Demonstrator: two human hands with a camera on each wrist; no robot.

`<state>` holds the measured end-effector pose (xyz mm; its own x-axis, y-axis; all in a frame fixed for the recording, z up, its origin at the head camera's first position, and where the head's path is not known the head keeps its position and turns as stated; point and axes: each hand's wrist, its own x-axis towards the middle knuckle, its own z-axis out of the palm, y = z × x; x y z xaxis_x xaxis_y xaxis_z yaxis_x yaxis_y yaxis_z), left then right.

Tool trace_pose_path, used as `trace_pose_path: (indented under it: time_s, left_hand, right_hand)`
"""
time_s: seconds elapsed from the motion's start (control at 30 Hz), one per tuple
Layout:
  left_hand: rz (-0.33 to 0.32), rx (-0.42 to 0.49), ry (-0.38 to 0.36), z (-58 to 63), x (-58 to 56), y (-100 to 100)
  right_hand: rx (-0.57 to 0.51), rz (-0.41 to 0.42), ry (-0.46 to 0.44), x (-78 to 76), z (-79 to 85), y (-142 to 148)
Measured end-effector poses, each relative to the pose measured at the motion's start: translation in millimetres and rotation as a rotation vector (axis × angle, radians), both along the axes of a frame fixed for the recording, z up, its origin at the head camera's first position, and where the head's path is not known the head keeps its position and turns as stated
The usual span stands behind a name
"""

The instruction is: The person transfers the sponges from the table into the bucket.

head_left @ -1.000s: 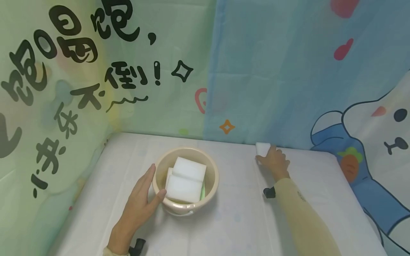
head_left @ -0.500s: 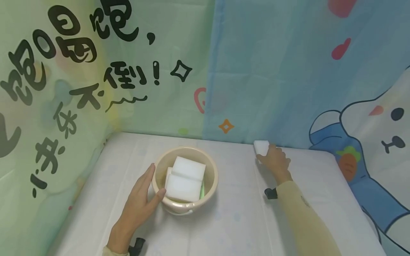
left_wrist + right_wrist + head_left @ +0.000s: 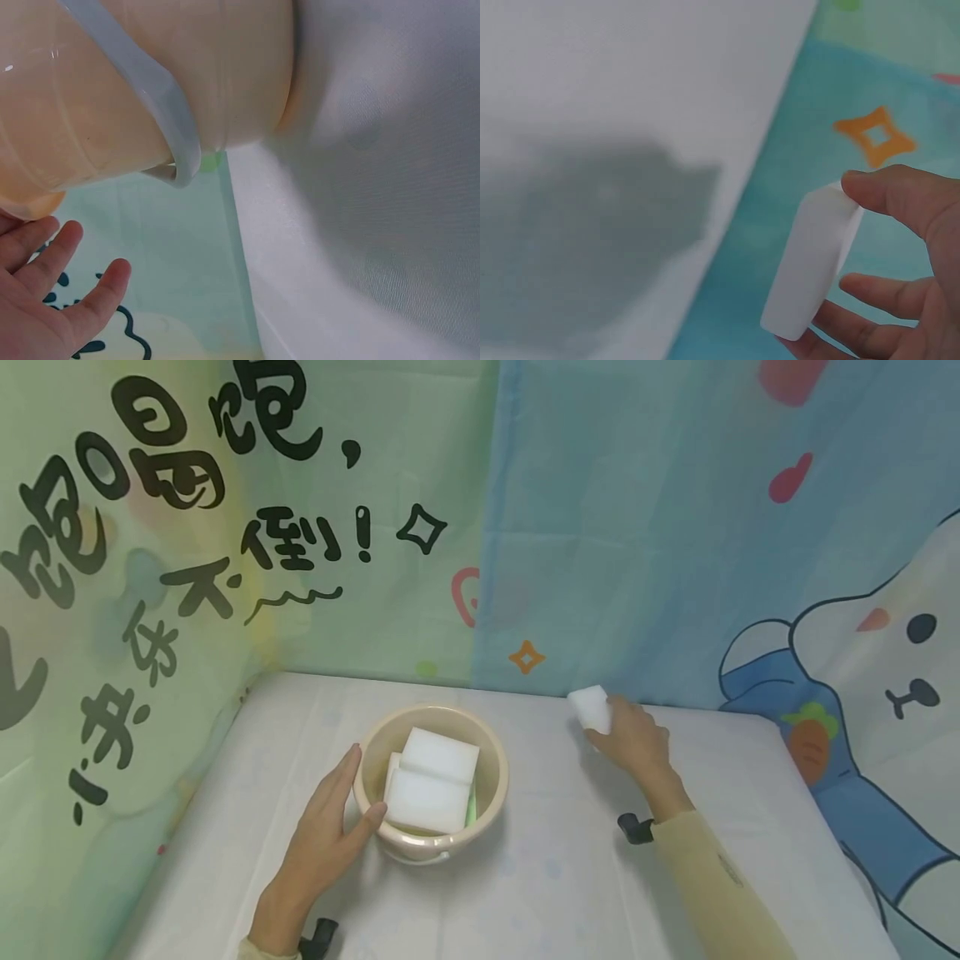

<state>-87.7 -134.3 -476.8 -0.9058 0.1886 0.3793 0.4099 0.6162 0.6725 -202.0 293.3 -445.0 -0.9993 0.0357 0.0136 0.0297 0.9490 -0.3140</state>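
My right hand (image 3: 632, 739) pinches a white sponge (image 3: 592, 708) by its side, close over the back part of the table. In the right wrist view the sponge (image 3: 810, 262) is a thick white block, held between the thumb and the fingertips. A cream bucket (image 3: 491, 810) stands upright left of the table's middle. Inside lie two white sponges (image 3: 431, 800), with a bit of something green (image 3: 471, 810) at their side. My left hand (image 3: 318, 843) rests its straight, spread fingers at the bucket's left rim. The bucket's pale handle (image 3: 154, 86) hangs down along its wall.
A white cloth covers the table (image 3: 547, 893). Printed curtains (image 3: 630, 527) rise right behind its back edge and along the left side. A rabbit print (image 3: 885, 693) shows on the right. Each wrist has a black mount (image 3: 636, 828).
My right hand has lifted the sponge from by the table's back edge and moved it left, tilting it. The left hand and the bucket stay in place.
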Motion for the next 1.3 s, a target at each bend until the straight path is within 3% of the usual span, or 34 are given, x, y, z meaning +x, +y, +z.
trace_pose_path:
  time_s: [0.4,0.73,0.97,1.3]
  left_hand:
    - [0.017,-0.014,-0.001,-0.7,-0.4,0.3]
    - [0.009,0.004,-0.001,-0.9,0.3,0.5]
    - [0.015,0.008,-0.01,-0.7,0.8,0.9]
    - [0.02,0.001,-0.007,0.4,0.7,1.7]
  right_hand:
    - [-0.045,0.126,0.037,24.5,43.8,-38.2]
    - [-0.051,0.273,0.132,39.6,70.6,-70.8]
    - [-0.088,0.373,0.124,42.8,78.7,-93.8]
    - [-0.112,0.505,0.17,46.0,77.2,-129.6]
